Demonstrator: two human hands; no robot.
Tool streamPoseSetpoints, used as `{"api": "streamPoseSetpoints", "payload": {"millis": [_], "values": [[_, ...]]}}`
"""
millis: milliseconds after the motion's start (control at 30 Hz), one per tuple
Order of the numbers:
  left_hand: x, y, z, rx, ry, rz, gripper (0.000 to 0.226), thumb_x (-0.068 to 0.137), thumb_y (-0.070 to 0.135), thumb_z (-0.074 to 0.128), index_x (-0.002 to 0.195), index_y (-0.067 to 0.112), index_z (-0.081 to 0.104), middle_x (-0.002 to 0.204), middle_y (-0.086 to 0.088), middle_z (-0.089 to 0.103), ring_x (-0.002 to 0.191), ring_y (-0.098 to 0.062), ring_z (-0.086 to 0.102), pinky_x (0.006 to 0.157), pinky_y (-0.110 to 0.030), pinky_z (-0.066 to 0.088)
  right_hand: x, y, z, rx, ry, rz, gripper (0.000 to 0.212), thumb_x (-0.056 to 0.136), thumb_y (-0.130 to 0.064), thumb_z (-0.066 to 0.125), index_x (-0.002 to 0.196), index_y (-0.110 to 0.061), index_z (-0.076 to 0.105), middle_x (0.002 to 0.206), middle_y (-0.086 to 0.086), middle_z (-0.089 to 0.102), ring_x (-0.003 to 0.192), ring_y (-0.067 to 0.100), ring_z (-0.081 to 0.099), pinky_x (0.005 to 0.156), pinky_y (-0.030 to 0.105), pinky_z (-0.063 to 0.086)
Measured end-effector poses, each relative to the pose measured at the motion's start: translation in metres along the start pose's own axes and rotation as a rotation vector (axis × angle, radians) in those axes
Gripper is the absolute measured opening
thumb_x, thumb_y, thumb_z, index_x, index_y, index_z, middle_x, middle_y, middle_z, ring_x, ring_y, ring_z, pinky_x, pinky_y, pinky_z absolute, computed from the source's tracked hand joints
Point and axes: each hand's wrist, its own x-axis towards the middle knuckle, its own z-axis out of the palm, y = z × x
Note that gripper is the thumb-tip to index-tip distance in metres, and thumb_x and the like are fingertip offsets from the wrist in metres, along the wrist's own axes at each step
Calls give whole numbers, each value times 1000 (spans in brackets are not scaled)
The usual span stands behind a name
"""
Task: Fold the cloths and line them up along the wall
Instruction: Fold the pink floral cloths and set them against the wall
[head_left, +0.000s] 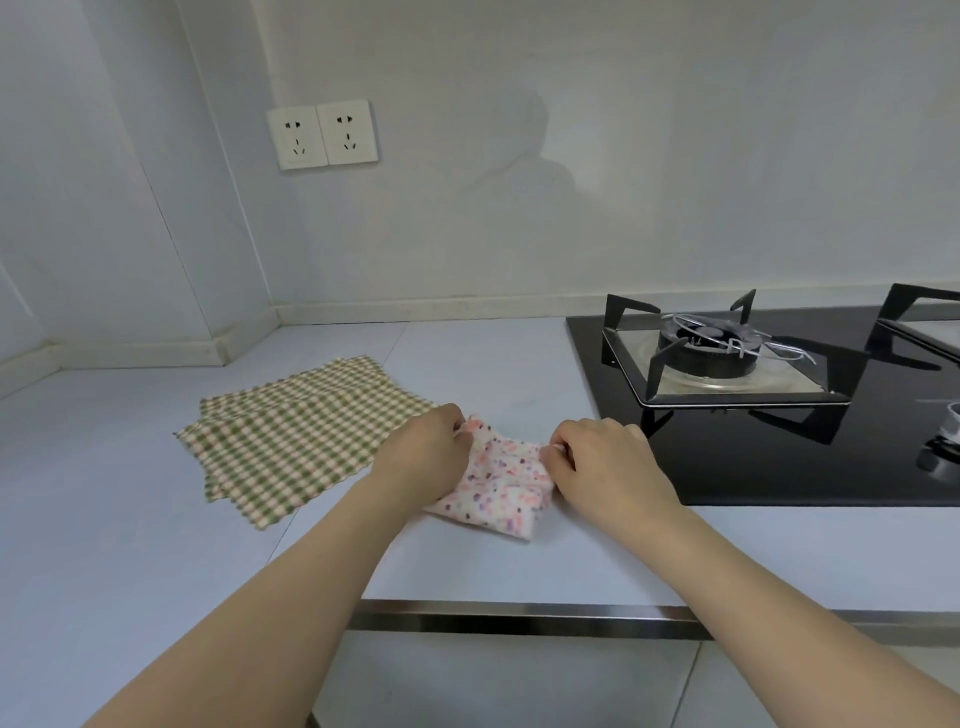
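I have the spotted cloth (497, 480) pinched at its far corners, left hand (423, 451) and right hand (605, 460) each gripping one, on the surface (519, 561) beside the checked cloth (291, 441). I'd match the edges squarely, then press the crease flat.

head view | looks forward-down | close over countertop (519, 566)

A person's left hand (423, 449) and right hand (605, 460) each pinched a far corner of a pink dotted cloth (498, 486) on the pale countertop (130, 519), just right of green checked cloths (291, 441) and near a black gas hob (753, 415).
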Motion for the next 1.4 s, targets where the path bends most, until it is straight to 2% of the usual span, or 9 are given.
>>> {"api": "streamPoseSetpoints", "payload": {"millis": [133, 267, 367, 467, 667, 800, 1000, 1200, 1400], "values": [[-6, 3, 0, 117, 49, 2, 24, 98, 32, 45, 114, 15, 50, 94, 1, 62, 83, -21, 57, 69, -30, 41, -1, 1, 1, -26, 13, -7, 26, 97, -40, 39, 95, -24, 59, 95, -7, 62, 91, 19, 51, 88, 37, 35], [-37, 9, -8, 15, 303, 187, 20, 92, 29, 53, 110, 20, 50, 101, 5, 54, 89, -16, 54, 72, -29, 43, -1, 1, 1, -56, 14, 21, 26, 95, -42, 39, 96, -27, 60, 99, -7, 59, 95, 19, 50, 90, 37, 31], [-71, 23, -11, -35, 170, 272, 23, 86, 49, 50, 95, 27, 48, 94, 13, 47, 88, -10, 46, 77, -27, 42, -1, 1, 1, -49, 15, 43, 25, 93, -42, 41, 95, -28, 61, 100, -6, 59, 97, 20, 50, 92, 38, 32], [-86, 36, -3, 242, 90, 184, 48, 80, 70, 39, 96, 26, 48, 98, 9, 48, 91, -14, 45, 82, -35, 45, -1, 0, -1, -33, -9, 64, 24, 92, -41, 41, 95, -29, 62, 101, -6, 59, 99, 20, 50, 92, 38, 31], [-89, 53, -1, 344, 92, 89, 34, 90, 39, 44, 114, 15, 43, 114, -7, 54, 102, -27, 55, 73, -33, 38, -5, -2, -4, -44, -24, 71, 27, 92, -42, 40, 99, -28, 63, 104, -4, 60, 101, 22, 51, 92, 40, 32], [-94, 60, 2, 327, -16, -11, 36, 86, 23, 47, 119, 11, 40, 121, -12, 48, 111, -30, 50, 87, -36, 40, -5, -4, -5, -46, -33, 78, 28, 94, -41, 39, 103, -28, 62, 108, -3, 59, 103, 23, 50, 93, 40, 31], [-100, 56, 9, 187, -115, -53, 52, 75, 33, 40, 121, 11, 38, 128, -10, 41, 121, -30, 38, 107, -44, 30, -6, -3, -5, -62, -34, 66, 29, 96, -42, 38, 106, -27, 59, 111, -3, 59, 105, 23, 49, 93, 40, 30], [-93, 23, 5, -120, 118, -72, 26, 99, 24, 32, 120, 17, 47, 127, -4, 46, 108, -27, 40, 82, -34, 32, -7, -3, -5, -71, -7, 55, 28, 94, -40, 37, 106, -27, 60, 109, -4, 58, 104, 21, 50, 93, 39, 31], [-94, 17, 8, 16, -43, -13, 35, 93, 48, 42, 125, 34, 43, 137, 11, 38, 122, -16, 32, 97, -31, 21, -9, -4, -7, -73, -30, 10, 30, 95, -41, 36, 104, -24, 59, 109, -3, 57, 101, 21, 49, 94, 40, 31]]}}
